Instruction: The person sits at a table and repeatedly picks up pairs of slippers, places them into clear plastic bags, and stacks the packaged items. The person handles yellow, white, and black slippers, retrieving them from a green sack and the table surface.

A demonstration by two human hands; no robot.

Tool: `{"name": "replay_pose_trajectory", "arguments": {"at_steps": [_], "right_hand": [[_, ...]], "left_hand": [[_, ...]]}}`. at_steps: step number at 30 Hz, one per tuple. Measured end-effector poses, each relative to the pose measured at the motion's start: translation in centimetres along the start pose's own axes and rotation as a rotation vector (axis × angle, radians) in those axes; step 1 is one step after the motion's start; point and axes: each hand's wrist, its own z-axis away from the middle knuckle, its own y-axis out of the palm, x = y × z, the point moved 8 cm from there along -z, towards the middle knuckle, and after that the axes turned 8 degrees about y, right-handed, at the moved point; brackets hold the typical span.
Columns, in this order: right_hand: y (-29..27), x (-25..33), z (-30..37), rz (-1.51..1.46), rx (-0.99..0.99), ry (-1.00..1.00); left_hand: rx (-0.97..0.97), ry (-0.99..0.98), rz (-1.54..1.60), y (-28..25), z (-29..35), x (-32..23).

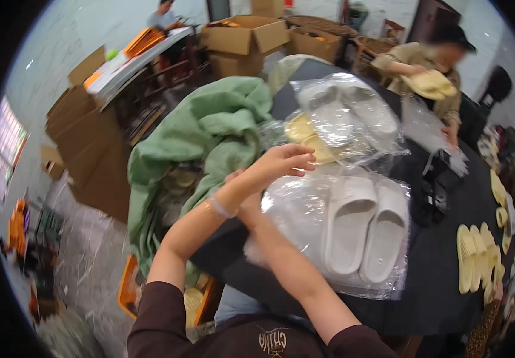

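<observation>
My arms cross over the black-topped table (239,259). My left hand (290,159) lies uppermost, fingers loosely bent and apart, with nothing in them. Behind my left forearm, my right hand (249,204) is mostly hidden beside the green cloth sack (221,128); its fingers cannot be made out. A pair of pale grey slippers (348,230) lies side by side on a clear plastic bag (293,209), just right of my hands. Farther back, more pale slippers (372,110) sit in clear plastic, partly over yellow slippers (301,128).
Across the table a person (450,56) holds yellow slippers (429,85) and a plastic bag. Several yellow slippers (477,256) line the right edge. An orange crate (129,286) stands beneath the sack. Cardboard boxes (233,36) and a white table (144,62) stand behind.
</observation>
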Motion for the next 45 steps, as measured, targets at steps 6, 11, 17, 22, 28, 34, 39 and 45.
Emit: {"name": "replay_pose_trajectory", "arguments": {"at_steps": [6,11,17,22,28,34,39,45], "right_hand": [[1.5,2.8,0.1,0.768,0.201,-0.1],[1.9,3.3,0.6,0.652,0.164,-0.135],[0.1,2.6,-0.4,0.326,0.139,-0.019],[-0.8,2.0,-0.4,0.13,0.053,0.15],[-1.4,1.9,-0.6,0.076,0.012,0.174],[-0.9,1.4,-0.5,0.085,0.027,0.227],[-0.9,1.2,-0.8,0.099,0.037,0.197],[-1.5,0.5,-0.9,0.113,-0.001,0.177]], "left_hand": [[-0.582,0.192,-0.947,-20.3,19.9,-3.6],[-0.402,-0.341,-1.498,-35.6,36.5,13.7],[-0.011,-0.721,-1.037,-33.5,44.9,26.3],[0.194,-0.757,-1.06,-32.6,44.5,28.8],[-0.004,-0.818,-1.571,-32.2,40.9,27.3],[-0.17,-0.465,-1.907,-30.8,41.7,29.1],[-0.344,-0.361,-2.073,-30.2,41.9,31.9],[-0.482,-0.28,-1.686,-31.2,42.9,25.7]]}}
